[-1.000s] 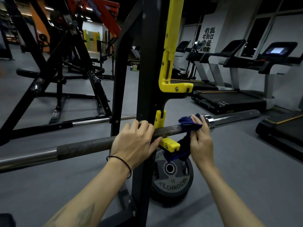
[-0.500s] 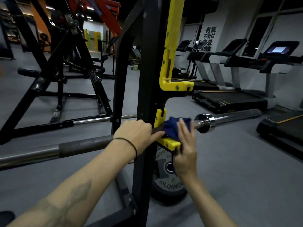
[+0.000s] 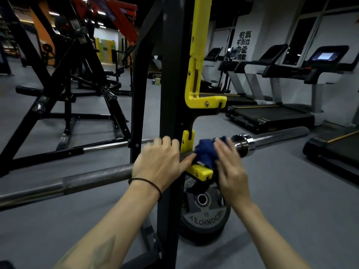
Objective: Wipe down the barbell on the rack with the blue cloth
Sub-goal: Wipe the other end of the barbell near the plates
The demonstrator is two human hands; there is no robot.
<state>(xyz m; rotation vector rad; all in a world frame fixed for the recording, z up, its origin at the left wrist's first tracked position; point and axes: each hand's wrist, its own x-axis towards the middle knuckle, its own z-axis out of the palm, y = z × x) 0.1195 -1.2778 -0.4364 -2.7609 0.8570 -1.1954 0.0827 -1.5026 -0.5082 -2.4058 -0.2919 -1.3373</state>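
My left hand (image 3: pixel 158 165) curls its fingers over the barbell (image 3: pixel 93 179) beside the rack (image 3: pixel 171 94). My right hand (image 3: pixel 230 167) presses the blue cloth (image 3: pixel 206 154) to the bar, fingers straight and together.

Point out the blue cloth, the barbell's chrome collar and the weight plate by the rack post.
blue cloth (image 3: pixel 205 152): head view, on the bunched fabric left of the right hand's fingers.
chrome collar (image 3: pixel 242 144): head view, on its shiny outer face.
weight plate (image 3: pixel 206 217): head view, on the grey face near the lettering.
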